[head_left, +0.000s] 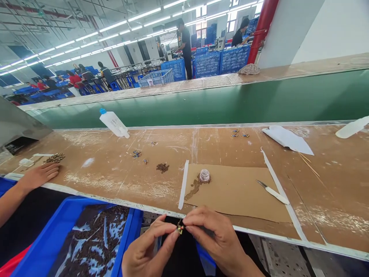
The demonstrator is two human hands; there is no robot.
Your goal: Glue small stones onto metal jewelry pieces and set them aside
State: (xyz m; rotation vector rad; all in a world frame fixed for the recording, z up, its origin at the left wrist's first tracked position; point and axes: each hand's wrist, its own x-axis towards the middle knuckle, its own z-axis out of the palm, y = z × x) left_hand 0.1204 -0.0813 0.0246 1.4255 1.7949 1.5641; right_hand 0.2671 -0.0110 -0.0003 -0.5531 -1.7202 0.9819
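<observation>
The white bottle with a blue cap [114, 124], which lies on the tabletop [184, 138] near its far edge, carries a few dark printed characters, too small and blurred to read; the pale bottle [353, 127] cut off at the right edge of the view shows no legible writing. An open blue crate [155, 78] beyond the green belt [184, 107] bears a whitish mark that cannot be made out. The small coloured piece [180, 229] is in front of the tabletop's near edge, pinched between thumb and forefinger of both the left hand [151, 250] and the right hand [215, 231]; the fingers partly cover it. Just past the hands lies a cardboard sheet [236, 196], with white tape [183, 184] along its left side, a small clear cup [204, 176] standing in a brown stain, and a white-handled knife [272, 191] slanting across its right part, handle reaching the other tape strip. Left of the sheet are a heap of brown bits [162, 167] and a cluster of blue-toned pieces [136, 154]; to its right, thin sticks [309, 165] touch a white paper [290, 139]. A co-worker's hand [43, 175] rests beside another pile [55, 158], above a blue bin [135, 223].
</observation>
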